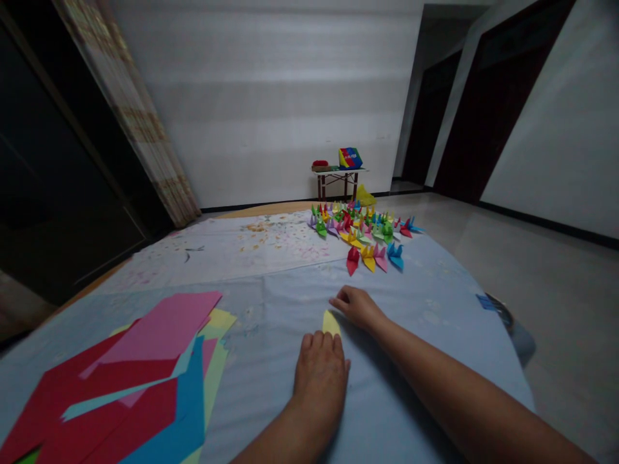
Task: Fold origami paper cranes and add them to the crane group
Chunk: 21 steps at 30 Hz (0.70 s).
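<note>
A small folded piece of pale yellow paper (331, 323) lies on the light blue tablecloth with its pointed end facing away from me. My left hand (321, 367) covers its near part, fingers side by side and pressing it to the table. Just beyond the paper's tip, to the right, is my right hand (356, 305). Its fingers are curled in toward the thumb, and whatever may be between them is hidden. Farther off stand folded paper cranes, including a red crane (353, 260), a yellow crane (368, 258), a pink crane (380, 258) and a blue crane (395, 256).
Loose coloured sheets overlap at left, with a pink sheet (164, 328) on top and a blue sheet (190, 399) beside red ones. Many more cranes (358, 222) crowd the table's far right. Behind them, a small side table (341, 172) bears a multicoloured box (350, 158).
</note>
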Each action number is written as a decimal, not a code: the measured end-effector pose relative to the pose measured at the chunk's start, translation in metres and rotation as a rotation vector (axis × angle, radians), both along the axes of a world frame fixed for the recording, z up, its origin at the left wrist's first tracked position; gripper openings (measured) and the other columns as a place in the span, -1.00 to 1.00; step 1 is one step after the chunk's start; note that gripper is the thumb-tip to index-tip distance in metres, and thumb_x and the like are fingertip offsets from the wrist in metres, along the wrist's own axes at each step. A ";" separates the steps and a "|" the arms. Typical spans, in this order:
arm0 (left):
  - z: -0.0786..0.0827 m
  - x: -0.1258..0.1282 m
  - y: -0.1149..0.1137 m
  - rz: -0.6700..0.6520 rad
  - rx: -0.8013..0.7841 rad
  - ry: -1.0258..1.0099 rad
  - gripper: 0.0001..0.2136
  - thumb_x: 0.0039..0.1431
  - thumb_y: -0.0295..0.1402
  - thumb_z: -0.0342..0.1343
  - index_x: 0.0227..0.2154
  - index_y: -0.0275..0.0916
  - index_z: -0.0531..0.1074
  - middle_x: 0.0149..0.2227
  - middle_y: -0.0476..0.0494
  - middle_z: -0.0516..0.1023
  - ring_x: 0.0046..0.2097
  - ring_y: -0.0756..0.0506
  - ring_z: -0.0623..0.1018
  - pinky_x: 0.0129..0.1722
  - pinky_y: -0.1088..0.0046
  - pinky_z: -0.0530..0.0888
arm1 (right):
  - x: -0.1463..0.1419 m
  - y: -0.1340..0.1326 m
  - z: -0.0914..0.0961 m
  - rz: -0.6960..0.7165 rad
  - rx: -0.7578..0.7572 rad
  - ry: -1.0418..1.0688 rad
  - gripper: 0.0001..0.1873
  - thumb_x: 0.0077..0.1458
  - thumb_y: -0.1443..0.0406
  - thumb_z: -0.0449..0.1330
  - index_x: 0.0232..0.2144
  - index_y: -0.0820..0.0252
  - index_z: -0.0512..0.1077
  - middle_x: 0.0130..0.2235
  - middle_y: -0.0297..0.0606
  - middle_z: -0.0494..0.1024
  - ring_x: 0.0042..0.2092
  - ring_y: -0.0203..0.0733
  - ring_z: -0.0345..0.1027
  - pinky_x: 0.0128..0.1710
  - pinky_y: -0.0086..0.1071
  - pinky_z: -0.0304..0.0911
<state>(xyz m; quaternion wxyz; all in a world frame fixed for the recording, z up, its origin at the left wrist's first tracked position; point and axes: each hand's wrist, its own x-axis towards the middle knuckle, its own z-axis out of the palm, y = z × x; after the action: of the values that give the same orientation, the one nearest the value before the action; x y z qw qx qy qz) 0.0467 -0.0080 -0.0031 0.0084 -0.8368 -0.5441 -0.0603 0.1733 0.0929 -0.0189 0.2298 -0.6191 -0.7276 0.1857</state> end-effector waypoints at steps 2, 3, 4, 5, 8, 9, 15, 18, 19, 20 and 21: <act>-0.001 0.001 0.000 0.006 0.007 0.017 -0.65 0.10 -0.40 -0.04 -0.05 -0.41 0.35 -0.17 -0.35 0.47 -0.13 -0.27 0.38 -0.09 0.15 0.22 | 0.002 -0.002 0.001 0.026 -0.030 -0.002 -0.66 -0.06 0.03 0.15 -0.44 0.20 0.40 -0.43 -0.31 0.48 -0.41 -0.29 0.27 -0.46 -0.46 0.00; -0.001 0.002 0.000 0.010 0.009 0.025 -0.65 0.10 -0.40 -0.04 -0.06 -0.41 0.36 -0.17 -0.36 0.47 -0.13 -0.27 0.38 -0.08 0.15 0.22 | 0.002 -0.004 0.002 0.044 -0.042 -0.020 -0.63 -0.15 0.00 0.21 -0.45 0.19 0.40 -0.42 -0.32 0.48 -0.40 -0.28 0.27 -0.45 -0.46 0.00; -0.001 0.002 0.000 0.014 0.010 0.030 -0.65 0.10 -0.40 -0.04 -0.06 -0.42 0.35 -0.16 -0.36 0.47 -0.13 -0.27 0.38 -0.08 0.15 0.22 | 0.001 -0.006 0.003 0.059 -0.049 -0.048 -0.61 -0.23 0.00 0.26 -0.45 0.18 0.40 -0.41 -0.32 0.48 -0.37 -0.26 0.27 -0.43 -0.45 -0.01; -0.001 0.002 0.000 0.015 0.010 0.035 -0.65 0.10 -0.40 -0.04 -0.05 -0.42 0.35 -0.16 -0.36 0.47 -0.13 -0.27 0.38 -0.08 0.16 0.22 | 0.000 -0.007 0.004 0.067 -0.052 -0.080 -0.59 -0.29 0.01 0.29 -0.46 0.17 0.41 -0.39 -0.32 0.48 -0.35 -0.24 0.27 -0.41 -0.44 -0.01; -0.001 0.003 0.000 0.024 0.004 0.039 -0.65 0.10 -0.39 -0.03 -0.04 -0.39 0.34 -0.14 -0.33 0.46 -0.12 -0.26 0.38 -0.07 0.17 0.22 | -0.005 -0.006 0.005 0.045 -0.066 -0.136 -0.60 -0.32 0.01 0.30 -0.46 0.15 0.42 -0.37 -0.31 0.49 -0.29 -0.20 0.28 -0.37 -0.42 -0.03; -0.001 0.003 0.000 0.027 -0.001 0.041 -0.66 0.10 -0.38 -0.03 -0.05 -0.37 0.35 -0.15 -0.31 0.46 -0.13 -0.25 0.38 -0.08 0.18 0.23 | -0.006 -0.004 0.005 0.029 -0.079 -0.137 -0.61 -0.30 0.01 0.29 -0.47 0.14 0.42 -0.37 -0.31 0.50 -0.29 -0.20 0.29 -0.37 -0.41 -0.03; 0.001 0.002 0.000 0.018 0.000 0.068 -0.69 0.12 -0.36 -0.04 -0.09 -0.33 0.38 -0.21 -0.26 0.48 -0.15 -0.24 0.38 -0.10 0.19 0.25 | -0.010 0.008 0.005 -0.047 -0.102 -0.128 -0.62 -0.31 -0.01 0.29 -0.52 0.13 0.43 -0.42 -0.33 0.52 -0.33 -0.20 0.32 -0.40 -0.42 -0.02; 0.002 0.002 0.000 0.007 0.009 0.078 -0.69 0.13 -0.37 -0.05 -0.09 -0.35 0.38 -0.21 -0.27 0.47 -0.15 -0.24 0.38 -0.10 0.18 0.25 | -0.012 0.011 0.004 -0.064 -0.086 -0.111 -0.64 -0.29 -0.01 0.28 -0.52 0.13 0.43 -0.43 -0.34 0.52 -0.35 -0.22 0.32 -0.40 -0.43 -0.01; 0.002 0.002 0.000 0.006 0.008 0.078 -0.69 0.13 -0.37 -0.04 -0.09 -0.35 0.38 -0.20 -0.28 0.47 -0.14 -0.24 0.38 -0.10 0.17 0.26 | -0.012 0.012 0.003 -0.071 -0.079 -0.109 -0.64 -0.27 -0.01 0.27 -0.52 0.13 0.43 -0.43 -0.33 0.52 -0.35 -0.21 0.32 -0.40 -0.43 0.00; 0.001 0.002 0.000 0.004 0.005 0.077 -0.69 0.12 -0.37 -0.04 -0.08 -0.36 0.38 -0.20 -0.28 0.47 -0.15 -0.24 0.38 -0.10 0.17 0.26 | -0.013 0.012 0.003 -0.077 -0.070 -0.107 -0.66 -0.24 0.00 0.26 -0.52 0.14 0.44 -0.43 -0.32 0.52 -0.34 -0.21 0.32 -0.39 -0.42 0.00; 0.001 0.002 0.000 0.004 0.004 0.075 -0.69 0.12 -0.37 -0.04 -0.08 -0.36 0.37 -0.20 -0.29 0.47 -0.14 -0.24 0.38 -0.10 0.17 0.26 | -0.013 0.012 0.003 -0.082 -0.059 -0.104 -0.67 -0.21 0.02 0.25 -0.52 0.14 0.44 -0.42 -0.31 0.52 -0.33 -0.21 0.32 -0.38 -0.42 0.00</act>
<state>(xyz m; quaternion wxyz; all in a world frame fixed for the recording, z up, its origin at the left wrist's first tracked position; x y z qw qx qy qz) 0.0486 -0.0080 -0.0023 0.0304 -0.8374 -0.5449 -0.0301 0.1606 0.1048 -0.0163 0.1809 -0.6635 -0.7070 0.1651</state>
